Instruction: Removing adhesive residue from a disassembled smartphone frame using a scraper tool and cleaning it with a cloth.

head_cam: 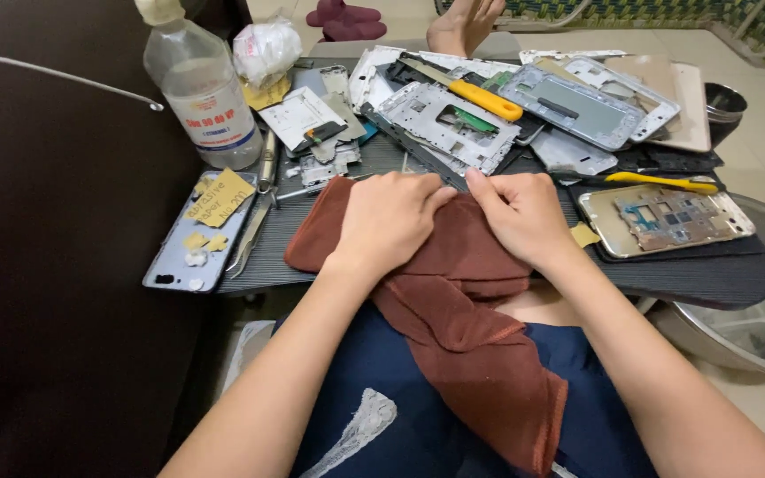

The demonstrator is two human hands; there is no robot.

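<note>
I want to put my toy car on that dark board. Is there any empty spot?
Only small ones. A bare strip of the dark board runs below the gold phone frame, right of the right hand. Another sliver lies between the red cloth and the tweezers. The back is crowded with phone parts.

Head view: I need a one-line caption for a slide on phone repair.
Both hands, left hand and right hand, press a rust-brown cloth on a tray of dismantled phone frames.

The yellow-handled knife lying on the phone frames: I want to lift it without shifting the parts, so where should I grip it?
Probably grip the knife by its yellow handle, from above; it lies flat and diagonal on the frames, handle uppermost and uncovered.
</note>
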